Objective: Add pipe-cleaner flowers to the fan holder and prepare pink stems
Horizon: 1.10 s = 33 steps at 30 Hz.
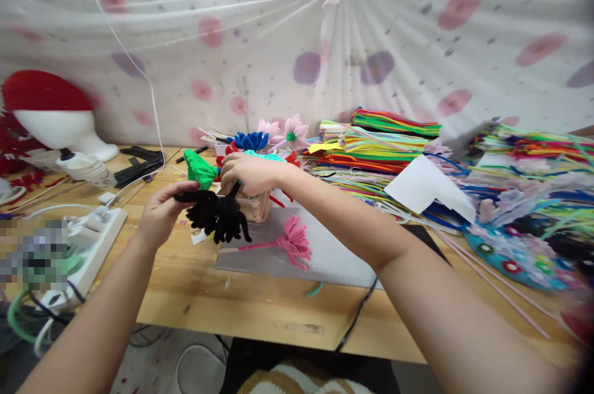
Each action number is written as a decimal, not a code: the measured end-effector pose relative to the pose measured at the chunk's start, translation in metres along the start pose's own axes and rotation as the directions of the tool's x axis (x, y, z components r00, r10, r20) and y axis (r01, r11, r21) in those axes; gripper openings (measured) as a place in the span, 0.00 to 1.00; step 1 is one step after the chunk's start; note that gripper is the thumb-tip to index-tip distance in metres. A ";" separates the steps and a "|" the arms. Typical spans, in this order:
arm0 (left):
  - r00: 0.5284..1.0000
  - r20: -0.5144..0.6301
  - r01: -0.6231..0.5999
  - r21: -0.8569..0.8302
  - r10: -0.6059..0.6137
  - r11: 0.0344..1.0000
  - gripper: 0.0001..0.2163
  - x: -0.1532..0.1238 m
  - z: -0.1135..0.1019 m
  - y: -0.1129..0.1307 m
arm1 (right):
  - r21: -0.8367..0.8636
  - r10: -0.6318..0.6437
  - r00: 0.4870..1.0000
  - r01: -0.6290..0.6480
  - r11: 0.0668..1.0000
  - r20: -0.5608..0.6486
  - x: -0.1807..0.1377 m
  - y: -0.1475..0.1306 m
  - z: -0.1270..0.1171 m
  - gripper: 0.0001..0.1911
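Observation:
A black pipe-cleaner flower hangs head down between my hands, above the wooden table. My left hand is closed with thumb and fingers at the end of one of its black strands. My right hand reaches across and grips its short black stem from above; the fingertips are partly hidden. Just behind the flower is a green cone-shaped pipe-cleaner piece, close to both hands. A pink pipe-cleaner flower lies on a grey board below my right forearm.
Blue and pale pink flowers stand behind. Bundles of coloured pipe cleaners fill the back right, with white paper on them. At left are a power strip, cables and a white foam head.

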<state>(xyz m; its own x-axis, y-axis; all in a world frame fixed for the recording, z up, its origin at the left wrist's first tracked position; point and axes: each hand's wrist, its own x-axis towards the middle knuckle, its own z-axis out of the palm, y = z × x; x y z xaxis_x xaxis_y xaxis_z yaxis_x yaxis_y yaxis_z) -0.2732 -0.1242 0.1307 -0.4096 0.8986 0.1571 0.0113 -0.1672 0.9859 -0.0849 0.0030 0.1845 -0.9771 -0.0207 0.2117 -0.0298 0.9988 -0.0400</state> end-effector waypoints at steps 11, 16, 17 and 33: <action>0.930 0.139 -0.367 0.333 0.340 0.869 0.15 0.002 0.002 0.009 | 0.054 0.169 0.945 -0.160 0.986 -0.282 -0.024 0.000 0.020 0.15; 0.914 0.173 -0.406 0.444 0.368 0.799 0.14 0.012 0.010 0.022 | 0.142 0.199 0.926 -0.160 0.977 -0.322 -0.030 -0.006 0.019 0.25; 0.912 0.173 -0.408 0.471 0.371 0.782 0.14 0.011 0.014 0.024 | 0.121 0.211 0.923 -0.181 0.976 -0.322 -0.028 -0.006 0.019 0.25; 0.965 0.098 -0.223 -0.180 0.243 0.958 0.25 -0.020 0.013 0.021 | 0.008 0.427 0.866 -0.440 0.898 -0.261 0.001 0.004 0.021 0.16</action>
<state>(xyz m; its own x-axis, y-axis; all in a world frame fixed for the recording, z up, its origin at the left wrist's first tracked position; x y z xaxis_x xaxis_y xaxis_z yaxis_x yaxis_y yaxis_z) -0.2531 -0.1400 0.1488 -0.3033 0.8661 0.3973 -0.0616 -0.4339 0.8989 -0.0906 0.0060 0.1638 -0.8039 0.4200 0.4210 0.4012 0.9056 -0.1373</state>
